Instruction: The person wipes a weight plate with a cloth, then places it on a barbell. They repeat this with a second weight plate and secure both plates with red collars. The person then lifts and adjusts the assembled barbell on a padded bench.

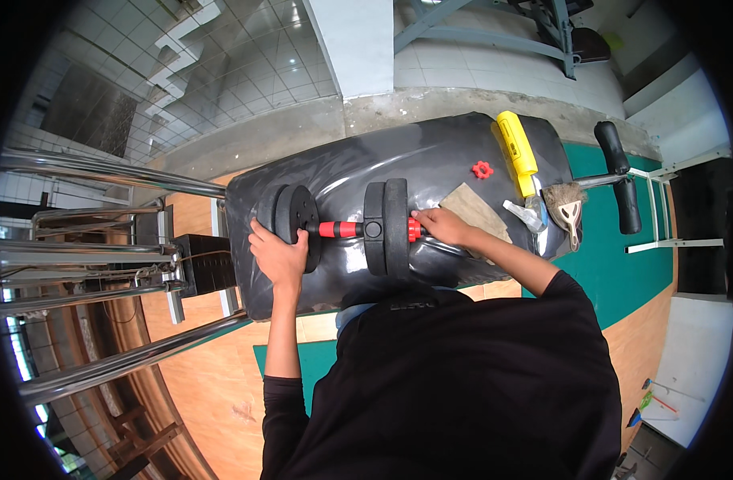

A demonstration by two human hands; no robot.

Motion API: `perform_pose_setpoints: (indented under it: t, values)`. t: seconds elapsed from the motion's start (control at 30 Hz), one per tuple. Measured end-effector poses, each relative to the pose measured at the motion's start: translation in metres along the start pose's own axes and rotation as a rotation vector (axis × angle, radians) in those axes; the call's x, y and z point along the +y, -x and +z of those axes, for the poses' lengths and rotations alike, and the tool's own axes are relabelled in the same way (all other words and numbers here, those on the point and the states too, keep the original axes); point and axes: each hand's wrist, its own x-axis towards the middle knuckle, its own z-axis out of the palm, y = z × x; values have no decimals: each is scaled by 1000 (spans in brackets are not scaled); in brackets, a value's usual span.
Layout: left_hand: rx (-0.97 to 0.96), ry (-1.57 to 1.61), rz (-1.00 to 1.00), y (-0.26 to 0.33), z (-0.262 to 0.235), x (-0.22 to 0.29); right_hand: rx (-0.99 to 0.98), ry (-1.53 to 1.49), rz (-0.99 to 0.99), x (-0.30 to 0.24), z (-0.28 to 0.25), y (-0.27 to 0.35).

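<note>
A dumbbell (340, 230) with black plates and a red-and-black bar lies across the black padded bench (334, 172). My left hand (280, 254) is closed round the lower edge of its left plates (301, 212), thumb on the inner face. At the other end, my right hand (448, 227) grips the bar end, its fingertips against a red star nut (414, 231) beside the right plates (396, 216). Part of that bar end is hidden under my fingers. A second red star nut (482, 170) lies loose on the bench, beyond my right hand.
Near my right forearm lie a tan flat sheet (466, 206), a yellow bottle (517, 144), a clear plastic piece (526, 216) and a brush (570, 216). Chrome rails (118, 172) of a machine stand left. A padded black roller (612, 148) rises beyond the bench's right end.
</note>
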Motion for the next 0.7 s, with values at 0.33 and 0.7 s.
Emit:
perform_pose_setpoints:
  t: [0.33,0.7]
  values:
    - [-15,-5,-4,1,-2,1,308,735,-613,-12,-8,23]
    - [-2,-12,15,-3,1,7,-289,-375,142,-9,-15,-4]
